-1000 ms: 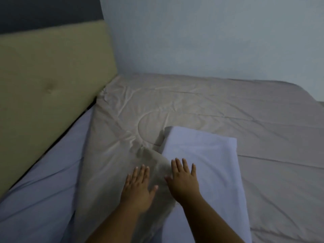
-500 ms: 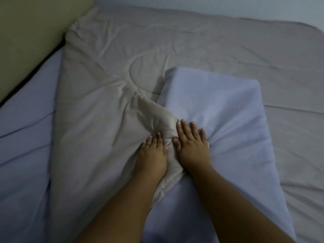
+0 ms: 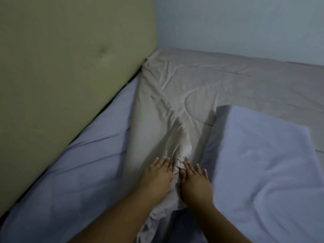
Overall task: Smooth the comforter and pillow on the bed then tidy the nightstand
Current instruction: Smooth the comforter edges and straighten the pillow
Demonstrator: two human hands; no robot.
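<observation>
Both hands, left (image 3: 156, 174) and right (image 3: 195, 183), flat, unclenched, pressing bunched comforter (image 3: 175, 137) ridge; smoothing underway; next calling for outward spreading.

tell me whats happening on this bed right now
A person is making the bed. Both hands lie flat on the beige comforter, the left hand and right hand on either side of a bunched ridge of fabric between them. The pale blue pillow lies to the right, partly on the comforter. The comforter is wrinkled, and blue sheet shows beside the headboard.
</observation>
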